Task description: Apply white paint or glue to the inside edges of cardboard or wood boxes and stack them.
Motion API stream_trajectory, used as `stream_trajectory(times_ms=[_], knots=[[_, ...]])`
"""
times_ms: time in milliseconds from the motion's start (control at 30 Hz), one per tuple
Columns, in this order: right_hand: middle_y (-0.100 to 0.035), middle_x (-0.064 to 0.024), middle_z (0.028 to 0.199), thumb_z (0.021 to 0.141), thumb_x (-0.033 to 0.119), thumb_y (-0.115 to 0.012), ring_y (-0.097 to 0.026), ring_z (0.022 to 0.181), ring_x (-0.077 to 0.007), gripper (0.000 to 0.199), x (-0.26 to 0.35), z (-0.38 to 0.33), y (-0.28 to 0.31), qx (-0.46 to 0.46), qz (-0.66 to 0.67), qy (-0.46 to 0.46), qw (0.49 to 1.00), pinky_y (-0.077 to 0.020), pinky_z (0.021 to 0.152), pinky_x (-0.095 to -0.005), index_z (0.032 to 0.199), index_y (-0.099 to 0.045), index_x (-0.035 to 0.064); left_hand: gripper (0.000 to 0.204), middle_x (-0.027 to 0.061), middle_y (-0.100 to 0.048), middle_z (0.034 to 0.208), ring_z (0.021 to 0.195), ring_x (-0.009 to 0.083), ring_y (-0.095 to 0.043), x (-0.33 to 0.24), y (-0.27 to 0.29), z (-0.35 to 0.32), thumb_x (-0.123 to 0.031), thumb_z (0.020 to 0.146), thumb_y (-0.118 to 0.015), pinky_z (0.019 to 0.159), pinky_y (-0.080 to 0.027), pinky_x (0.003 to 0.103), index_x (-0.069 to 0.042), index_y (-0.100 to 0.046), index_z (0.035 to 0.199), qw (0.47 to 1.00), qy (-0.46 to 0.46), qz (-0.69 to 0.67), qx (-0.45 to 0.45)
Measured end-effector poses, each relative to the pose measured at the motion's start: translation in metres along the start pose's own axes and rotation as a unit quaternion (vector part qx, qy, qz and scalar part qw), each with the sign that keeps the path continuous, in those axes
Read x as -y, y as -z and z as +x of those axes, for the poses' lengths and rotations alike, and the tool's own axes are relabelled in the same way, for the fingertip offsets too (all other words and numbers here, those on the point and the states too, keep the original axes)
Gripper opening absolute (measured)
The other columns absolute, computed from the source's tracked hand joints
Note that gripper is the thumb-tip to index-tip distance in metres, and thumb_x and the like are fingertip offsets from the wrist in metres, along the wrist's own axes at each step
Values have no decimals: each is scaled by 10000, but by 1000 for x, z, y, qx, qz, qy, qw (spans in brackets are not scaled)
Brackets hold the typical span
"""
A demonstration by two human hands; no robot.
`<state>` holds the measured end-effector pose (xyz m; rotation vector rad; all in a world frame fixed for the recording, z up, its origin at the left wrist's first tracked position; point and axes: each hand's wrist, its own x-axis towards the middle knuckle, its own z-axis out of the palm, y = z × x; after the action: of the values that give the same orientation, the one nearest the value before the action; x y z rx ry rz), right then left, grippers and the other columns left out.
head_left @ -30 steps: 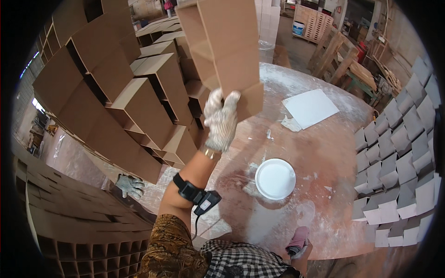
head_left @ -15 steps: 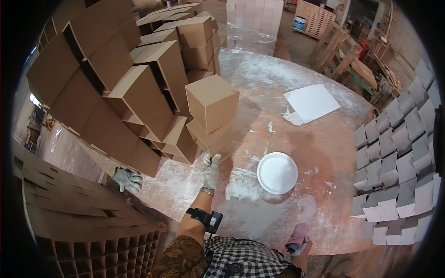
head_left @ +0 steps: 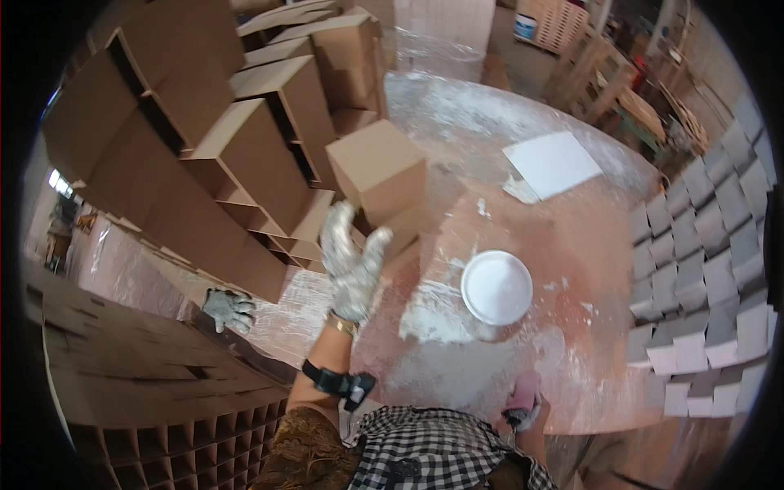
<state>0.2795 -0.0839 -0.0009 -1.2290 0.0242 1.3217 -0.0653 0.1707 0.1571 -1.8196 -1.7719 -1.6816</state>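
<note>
Left hand (head_left: 351,265) gloved, raised over bench (head_left: 588,245), fingers spread wide, gripping nothing; fingertips just short of closed cardboard box (head_left: 380,175), contact unclear. Box tilted on one corner, near bench's left edge, beside stacked open cardboard cases (head_left: 245,163) — likely next for that stack. Right hand (head_left: 523,404) in pink glove at bench's near edge, curled around small dark object, grip hard to make out. White round lid (head_left: 496,287) flat at bench middle amid white powder, within easy reach. Grey glove (head_left: 227,309) lies apart on flattened cardboard (head_left: 131,367), lower left.
</note>
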Motion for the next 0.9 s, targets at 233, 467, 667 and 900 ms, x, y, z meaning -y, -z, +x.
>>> stream_trajectory(times_ms=[233, 467, 667, 900], knots=[[-599, -178, 908, 948, 329, -427, -601, 744, -308, 413, 2, 11, -24, 9, 96, -82, 992, -527, 691, -403, 1120, -512, -38, 390, 59, -670, 886, 796, 166, -611, 13, -40, 49, -279, 756, -769, 736, -481, 318, -26, -646, 1025, 964, 157, -141, 159], [-592, -165, 1114, 927, 123, -437, -614, 953, -266, 339, 51, 15, -76, 17, 85, -104, 991, -514, 811, -352, 1208, -494, -57, 250, 40, -669, 865, 698, 121, -596, -39, -5, 13, -178, 788, -732, 685, -501, 270, -29, -666, 978, 890, 220, -355, 185], [-631, -161, 1088, 838, 162, -547, -640, 922, -299, 352, 95, 59, -95, 137, -476, 161, 854, -513, 777, -364, 1148, -565, -2, 503, 38, -626, 993, 896, 166, -625, -59, 55, -118, -257, 700, -805, 745, -535, 290, -44, -566, 1089, 788, 375, -391, 293], [-622, -192, 903, 803, 219, -577, -616, 796, -383, 239, 105, 91, -158, 189, -760, 385, 487, -496, 710, -447, 927, -633, 22, 357, 69, -629, 1036, 947, 186, -625, -95, 58, -202, -66, 829, -654, 812, -539, 312, -24, -544, 1166, 531, 632, -538, 170]])
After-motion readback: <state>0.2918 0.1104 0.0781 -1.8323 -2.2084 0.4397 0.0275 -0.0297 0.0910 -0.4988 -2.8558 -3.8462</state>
